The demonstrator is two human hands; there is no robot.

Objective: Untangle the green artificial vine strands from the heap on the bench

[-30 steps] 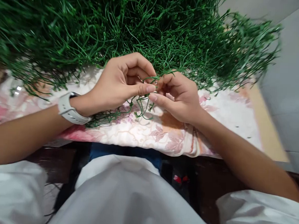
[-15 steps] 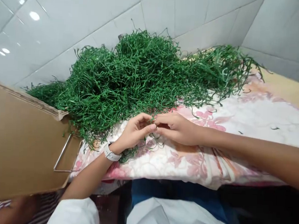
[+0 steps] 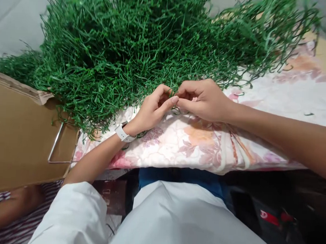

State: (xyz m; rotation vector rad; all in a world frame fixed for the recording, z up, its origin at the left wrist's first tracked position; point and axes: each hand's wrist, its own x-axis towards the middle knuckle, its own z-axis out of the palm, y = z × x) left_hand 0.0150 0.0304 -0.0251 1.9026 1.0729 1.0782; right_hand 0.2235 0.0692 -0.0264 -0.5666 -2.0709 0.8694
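A large heap of thin green curly strands (image 3: 145,44) lies along the back of a floral cloth (image 3: 162,143). In front of the heap, my left hand (image 3: 154,107), with a white watch on the wrist, is closed in a pinch on a green strand. My right hand (image 3: 205,99) meets it fingertip to fingertip, its thumb and forefinger pressed together on the same small strand. Much of the strand is hidden by the fingers. Both hands are just above the cloth.
A cardboard sheet (image 3: 20,140) stands at the left, with a bent metal wire frame (image 3: 55,145) beside it. Another person's arm (image 3: 13,205) and striped clothing show at the lower left. Tiled wall (image 3: 15,16) rises behind the heap. A small loose green piece lies at the right.
The view has tilted down and come closer, so the heap and hands appear higher and larger. Both hands keep pinching together, and fewer strands show under my left wrist.
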